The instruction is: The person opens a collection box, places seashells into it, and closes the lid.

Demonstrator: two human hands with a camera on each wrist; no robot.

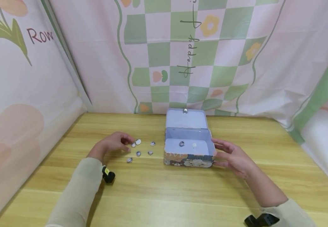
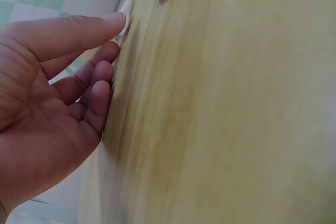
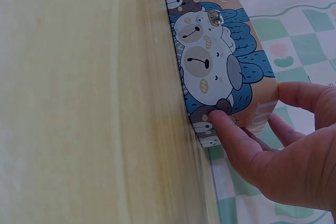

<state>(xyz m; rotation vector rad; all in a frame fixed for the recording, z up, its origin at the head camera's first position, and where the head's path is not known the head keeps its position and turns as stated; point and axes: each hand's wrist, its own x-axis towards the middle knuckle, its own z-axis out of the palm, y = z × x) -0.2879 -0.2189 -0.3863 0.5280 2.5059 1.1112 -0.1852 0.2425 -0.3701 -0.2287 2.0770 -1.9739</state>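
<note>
Box (image 1: pixel 178 160) gripped by right hand (image 1: pixel 232 159); left hand (image 1: pixel 115 142) at partly covered shell (image 2: pixel 127 5), pinch unclear.

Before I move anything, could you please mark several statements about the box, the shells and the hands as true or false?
1. The right hand touches the box. True.
2. The lid is closed. False: the lid is open.
3. The left hand is at the shells on the table. True.
4. The box has no shell in it. False: one shell lies inside.
</note>
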